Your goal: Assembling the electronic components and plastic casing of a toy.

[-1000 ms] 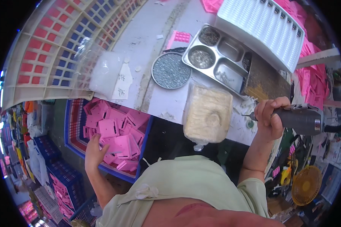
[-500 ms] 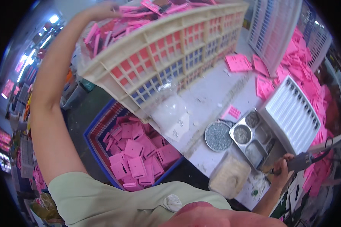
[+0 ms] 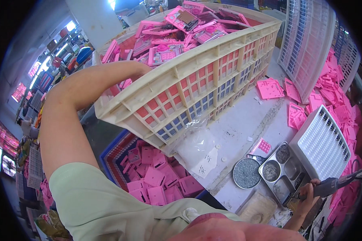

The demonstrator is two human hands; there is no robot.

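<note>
My left hand (image 3: 140,70) reaches over the corner of a cream plastic crate (image 3: 215,66). Its fingers are hidden behind the near rim. Pink plastic devices (image 3: 165,52), some with round dials or printed fronts, are heaped in this crate. At the right, my right hand (image 3: 307,193) is wrapped around a dark electric screwdriver (image 3: 326,187) with a cable at its rear end. Beside that hand lies a steel compartment tray (image 3: 300,168) with small metal parts. A round dish of tiny grey metal pieces (image 3: 246,172) touches the tray's left side.
Below the crate, a blue basket (image 3: 113,160) holds pink cases (image 3: 157,178). A white ribbed tray (image 3: 319,140) with small dark parts leans by a large pile of pink shells (image 3: 338,96). A pink keypad (image 3: 264,146), a clear plastic bag (image 3: 193,146) and a wrapped block (image 3: 256,208) lie on the table.
My left hand has come down from above the pink pile to inside the crate, behind its near rim. The right hand keeps hold of the screwdriver. The whole view has shifted.
</note>
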